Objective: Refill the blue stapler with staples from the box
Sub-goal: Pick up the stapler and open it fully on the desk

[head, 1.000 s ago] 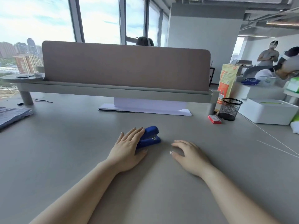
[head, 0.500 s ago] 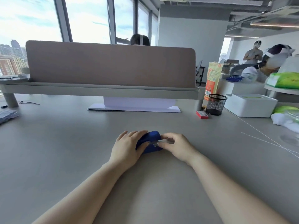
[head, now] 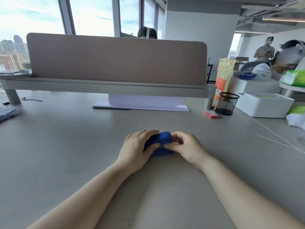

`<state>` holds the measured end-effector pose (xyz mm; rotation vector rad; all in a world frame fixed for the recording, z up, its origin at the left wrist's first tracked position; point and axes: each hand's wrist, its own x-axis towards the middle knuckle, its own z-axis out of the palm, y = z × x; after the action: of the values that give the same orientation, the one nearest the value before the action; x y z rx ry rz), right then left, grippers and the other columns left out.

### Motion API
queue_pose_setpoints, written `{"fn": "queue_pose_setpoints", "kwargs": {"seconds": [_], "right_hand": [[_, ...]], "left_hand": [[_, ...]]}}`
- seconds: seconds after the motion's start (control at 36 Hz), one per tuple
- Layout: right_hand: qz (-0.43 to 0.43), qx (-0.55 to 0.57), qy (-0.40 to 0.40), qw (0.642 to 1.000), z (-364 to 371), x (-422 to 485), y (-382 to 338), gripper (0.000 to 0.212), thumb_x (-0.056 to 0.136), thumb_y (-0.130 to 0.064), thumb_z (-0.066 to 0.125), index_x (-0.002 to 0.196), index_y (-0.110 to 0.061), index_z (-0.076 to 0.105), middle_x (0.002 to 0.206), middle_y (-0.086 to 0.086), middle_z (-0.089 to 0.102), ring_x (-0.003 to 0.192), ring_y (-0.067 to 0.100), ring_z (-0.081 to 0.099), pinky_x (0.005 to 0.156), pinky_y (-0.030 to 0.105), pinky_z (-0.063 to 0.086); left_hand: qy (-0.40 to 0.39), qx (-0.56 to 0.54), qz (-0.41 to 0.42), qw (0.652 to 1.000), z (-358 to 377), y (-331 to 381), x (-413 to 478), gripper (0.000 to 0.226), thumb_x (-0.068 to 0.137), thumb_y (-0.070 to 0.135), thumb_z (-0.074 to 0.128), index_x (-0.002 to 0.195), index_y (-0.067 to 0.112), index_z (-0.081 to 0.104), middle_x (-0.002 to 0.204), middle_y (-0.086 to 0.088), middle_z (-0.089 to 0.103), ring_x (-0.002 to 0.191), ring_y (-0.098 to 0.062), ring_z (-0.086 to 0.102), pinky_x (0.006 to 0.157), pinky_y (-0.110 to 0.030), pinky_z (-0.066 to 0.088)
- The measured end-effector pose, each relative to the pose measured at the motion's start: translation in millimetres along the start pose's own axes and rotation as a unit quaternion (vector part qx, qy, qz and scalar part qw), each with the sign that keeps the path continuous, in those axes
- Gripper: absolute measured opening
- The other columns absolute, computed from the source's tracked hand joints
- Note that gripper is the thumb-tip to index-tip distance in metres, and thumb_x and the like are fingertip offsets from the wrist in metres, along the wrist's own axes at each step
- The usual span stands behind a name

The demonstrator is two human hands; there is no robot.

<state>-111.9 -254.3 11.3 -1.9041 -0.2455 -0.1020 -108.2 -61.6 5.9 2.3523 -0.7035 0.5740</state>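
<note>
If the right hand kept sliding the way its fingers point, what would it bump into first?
The right hand points left, toward the small blue plastic stapler, and its fingertips already seem to touch it. Just past it sits the left hand, though depth is hard to judge.

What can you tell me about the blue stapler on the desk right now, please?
The blue stapler is small, with a rounded, smooth top that looks like plastic. It lies on the grey desk in front of the person, lengthwise roughly left to right. The left hand wraps over its left end and top; the right hand pinches at its right end with the fingers, where something pale and thin shows. Its top seems slightly raised off the base, but the hands hide the gap.
</note>
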Motion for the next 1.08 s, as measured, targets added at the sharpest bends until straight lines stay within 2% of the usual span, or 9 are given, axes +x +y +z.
{"fn": "queue_pose_setpoints", "kwargs": {"seconds": [0.08, 0.28, 0.39, 0.47, 0.56, 0.64, 0.69, 0.89, 1.08], "right_hand": [[-0.013, -0.009, 0.006, 1.000, 1, -3, -2, 0.014, 0.076, -0.018, 0.073, 0.087, -0.022, 0.067, 0.090, -0.004, 0.071, 0.087, 0.011, 0.064, 0.086, 0.028, 0.048], [-0.067, -0.093, 0.070, 0.991, 2, -4, -3, 0.013, 0.076, -0.021, 0.072, 0.085, -0.019, 0.063, 0.092, -0.003, 0.067, 0.083, -0.007, 0.055, 0.077, 0.005, 0.038], [-0.109, -0.191, 0.132, 0.967, 1, 0, -1, 0.013, 0.077, -0.021, 0.071, 0.086, -0.020, 0.062, 0.089, -0.003, 0.065, 0.089, 0.014, 0.057, 0.080, 0.032, 0.045], [-0.156, -0.267, 0.178, 0.934, -2, 0, -2, 0.013, 0.076, -0.022, 0.069, 0.087, -0.020, 0.062, 0.088, -0.002, 0.066, 0.087, 0.022, 0.058, 0.077, 0.040, 0.047], [-0.192, -0.317, 0.210, 0.905, -7, -1, -1, 0.013, 0.077, -0.026, 0.065, 0.088, -0.021, 0.061, 0.087, -0.003, 0.067, 0.081, 0.025, 0.057, 0.070, 0.039, 0.046], [-0.201, -0.344, 0.229, 0.888, -9, -1, 0, 0.015, 0.076, -0.030, 0.060, 0.089, -0.021, 0.060, 0.088, -0.005, 0.067, 0.081, 0.025, 0.057, 0.068, 0.033, 0.036], [-0.203, -0.360, 0.236, 0.879, -10, 0, 1, 0.014, 0.077, -0.029, 0.062, 0.089, -0.022, 0.060, 0.088, -0.005, 0.067, 0.080, 0.025, 0.057, 0.069, 0.031, 0.032], [-0.162, -0.405, 0.273, 0.858, -14, 1, 4, 0.012, 0.077, -0.031, 0.066, 0.087, -0.027, 0.061, 0.083, -0.007, 0.067, 0.083, 0.022, 0.058, 0.068, 0.028, 0.015], [-0.132, -0.381, 0.272, 0.874, -18, 1, 9, 0.014, 0.077, -0.030, 0.068, 0.088, -0.027, 0.061, 0.086, -0.006, 0.069, 0.084, 0.022, 0.059, 0.077, 0.032, 0.027]], "left_hand": [[0.006, 0.003, 0.005, 1.000, 0, 3, 0, 0.048, 0.082, 0.055, 0.043, 0.121, 0.030, 0.054, 0.110, 0.009, 0.064, 0.101, -0.016, 0.058, 0.091, -0.033, 0.042], [0.084, -0.021, 0.001, 0.996, -7, 6, 4, 0.036, 0.083, 0.046, 0.047, 0.110, 0.025, 0.056, 0.099, 0.012, 0.063, 0.089, -0.015, 0.057, 0.083, -0.027, 0.038], [0.106, -0.084, -0.026, 0.991, -16, 7, 3, 0.030, 0.080, 0.039, 0.056, 0.107, 0.025, 0.057, 0.100, 0.017, 0.060, 0.094, -0.008, 0.053, 0.084, -0.026, 0.040], [0.102, -0.089, -0.016, 0.991, -20, 2, 1, 0.030, 0.081, 0.035, 0.059, 0.108, 0.022, 0.055, 0.103, 0.017, 0.059, 0.097, -0.005, 0.054, 0.081, -0.017, 0.039], [0.094, -0.054, -0.007, 0.994, -24, -3, -1, 0.029, 0.084, 0.022, 0.065, 0.109, 0.014, 0.054, 0.106, 0.015, 0.056, 0.102, -0.002, 0.051, 0.074, -0.010, 0.034], [0.098, -0.042, -0.001, 0.994, -25, -7, -1, 0.028, 0.083, 0.025, 0.066, 0.107, 0.015, 0.054, 0.105, 0.013, 0.058, 0.097, 0.005, 0.051, 0.072, -0.012, 0.035], [0.102, -0.056, 0.000, 0.993, -26, -9, -1, 0.028, 0.081, 0.026, 0.067, 0.104, 0.015, 0.054, 0.103, 0.010, 0.059, 0.093, 0.008, 0.050, 0.072, -0.006, 0.036], [0.113, -0.100, -0.013, 0.988, -28, -18, -2, 0.031, 0.076, 0.020, 0.073, 0.097, 0.023, 0.051, 0.094, 0.009, 0.064, 0.089, 0.007, 0.056, 0.076, -0.006, 0.040], [0.113, -0.126, -0.032, 0.985, -31, -29, -1, 0.034, 0.072, 0.016, 0.077, 0.096, 0.022, 0.053, 0.091, 0.015, 0.066, 0.086, -0.003, 0.061, 0.076, -0.007, 0.041]]}}
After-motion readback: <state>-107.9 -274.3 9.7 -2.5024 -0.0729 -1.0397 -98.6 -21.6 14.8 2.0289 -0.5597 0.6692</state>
